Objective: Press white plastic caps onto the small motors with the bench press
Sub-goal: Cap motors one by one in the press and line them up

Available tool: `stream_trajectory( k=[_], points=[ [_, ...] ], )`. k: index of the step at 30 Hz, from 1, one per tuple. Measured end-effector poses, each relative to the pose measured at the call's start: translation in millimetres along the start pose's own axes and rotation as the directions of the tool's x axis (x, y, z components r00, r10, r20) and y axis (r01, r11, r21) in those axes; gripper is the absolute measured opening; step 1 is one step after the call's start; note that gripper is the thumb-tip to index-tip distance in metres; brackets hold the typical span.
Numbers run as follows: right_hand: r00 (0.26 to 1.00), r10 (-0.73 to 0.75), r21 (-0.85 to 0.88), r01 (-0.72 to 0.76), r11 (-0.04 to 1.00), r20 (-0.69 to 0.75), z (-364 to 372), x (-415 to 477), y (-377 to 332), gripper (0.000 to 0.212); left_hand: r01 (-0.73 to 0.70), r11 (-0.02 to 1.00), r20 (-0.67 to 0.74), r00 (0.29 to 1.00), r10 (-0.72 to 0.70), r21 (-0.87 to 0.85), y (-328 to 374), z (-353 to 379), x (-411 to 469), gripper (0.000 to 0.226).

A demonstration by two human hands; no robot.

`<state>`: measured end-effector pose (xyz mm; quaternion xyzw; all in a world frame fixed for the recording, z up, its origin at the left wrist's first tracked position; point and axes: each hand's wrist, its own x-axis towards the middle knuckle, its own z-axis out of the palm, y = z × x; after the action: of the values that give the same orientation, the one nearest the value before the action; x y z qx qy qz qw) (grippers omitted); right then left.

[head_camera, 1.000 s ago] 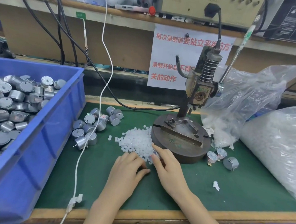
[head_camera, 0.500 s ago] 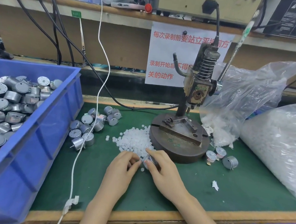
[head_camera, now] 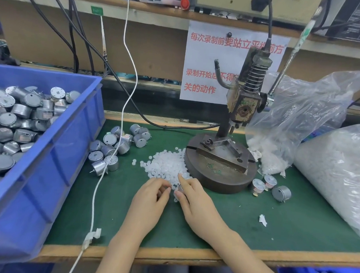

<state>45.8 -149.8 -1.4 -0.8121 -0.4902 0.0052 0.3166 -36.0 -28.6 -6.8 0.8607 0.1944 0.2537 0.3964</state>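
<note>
Grip of the right hand [head_camera: 194, 201] is narrow: thumb and forefinger pinch a small motor [head_camera: 178, 191], which is mostly hidden by the fingers. The left hand [head_camera: 150, 199] has its fingers curled, with the tips almost touching this motor. I cannot tell whether its grip holds a cap or nothing. Both hands are low over the tabletop [head_camera: 295, 226], just in front of the bench press [head_camera: 243, 102], near the front-left edge of its round base [head_camera: 218, 178].

The pile of white caps [head_camera: 165, 164] lies against the left side of this base, and the fingertips of both hands are at the near edge of the pile. Further left of the press lies a loose group of motors [head_camera: 111, 149]. Beyond them stands a blue bin [head_camera: 48, 171] full of more motors.

Just right of the base lie three motors [head_camera: 258, 185] close together. Two of them show a white part on top. Behind and to the right of the press are two clear plastic bags [head_camera: 301, 113] with white pieces inside. The press head is raised, and no part sits on the fixture plate under it.

A white cable [head_camera: 121, 120] comes down left of the press, over the loose motors, and goes off the front edge of the tabletop. A paper notice [head_camera: 208, 64] with red characters hangs behind the press.
</note>
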Motion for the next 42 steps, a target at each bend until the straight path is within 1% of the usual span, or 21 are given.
stream_trajectory(
  k=[2, 4, 7, 14, 18, 22, 27, 30, 34, 37, 39, 42],
  points=[
    [0.999, -0.021, -0.077, 0.024, 0.997, 0.029, 0.5, 0.2, -1.8, 0.05, -0.001, 1.0, 0.003, 1.0, 0.001, 0.001, -0.3, 0.0, -0.5, 0.01],
    [0.996, -0.079, -0.155, 0.084, 0.984, 0.034, 1.7, 0.0, -3.2, 0.05, 0.0, 1.0, 0.001, 1.0, 0.0, -0.002, 0.0, 0.2, -0.4, 0.011],
    [0.989, -0.118, -0.223, 0.136, 0.965, 0.092, 2.8, 1.1, -5.1, 0.051, 0.016, 1.0, -0.002, 1.0, -0.016, -0.009, 0.4, 0.0, 0.2, 0.012],
    [0.985, -0.108, -0.25, 0.139, 0.958, 0.133, 3.2, 3.0, -3.6, 0.052, 0.015, 1.0, -0.005, 1.0, -0.015, -0.005, 0.7, -0.2, 0.2, 0.016],
    [0.981, -0.126, -0.245, 0.16, 0.956, 0.15, 1.4, 4.0, -3.7, 0.051, 0.02, 1.0, -0.006, 1.0, -0.02, -0.014, -0.8, -0.4, 0.7, 0.016],
    [0.982, -0.141, -0.232, 0.167, 0.958, 0.125, 1.8, 4.1, -2.7, 0.051, 0.027, 0.999, -0.005, 1.0, -0.027, -0.023, 0.6, -1.0, 1.3, 0.016],
    [0.982, -0.113, -0.24, 0.148, 0.959, 0.153, 6.1, 4.8, -3.9, 0.052, 0.013, 1.0, 0.024, 1.0, -0.014, 0.024, 1.7, -1.2, 1.9, 0.015],
    [0.985, -0.083, -0.22, 0.115, 0.969, 0.148, 5.6, 4.5, -3.5, 0.051, 0.014, 1.0, 0.034, 0.999, -0.015, 0.016, 0.2, -2.4, 2.2, 0.017],
    [0.998, -0.026, -0.115, 0.032, 0.993, 0.051, -0.1, 1.0, -2.5, 0.049, 0.007, 1.0, 0.019, 1.0, -0.007, -0.002, 1.6, -2.7, 3.3, 0.017],
    [0.999, 0.005, -0.099, -0.01, 0.995, -0.054, -5.0, -1.2, -0.9, 0.043, 0.0, 1.0, 0.025, 1.0, 0.0, -0.001, 1.2, -2.7, 3.3, 0.017],
    [0.993, 0.052, -0.061, -0.059, 0.996, -0.107, -8.6, -4.2, 0.3, 0.039, -0.004, 1.0, 0.029, 1.0, 0.004, -0.008, 0.9, -3.3, 2.4, 0.017],
    [0.988, 0.125, 0.033, -0.122, 0.992, -0.096, -12.1, -12.0, 2.8, 0.031, -0.003, 1.0, 0.031, 1.0, 0.003, -0.013, 0.9, -4.1, 1.3, 0.018]
  ],
)
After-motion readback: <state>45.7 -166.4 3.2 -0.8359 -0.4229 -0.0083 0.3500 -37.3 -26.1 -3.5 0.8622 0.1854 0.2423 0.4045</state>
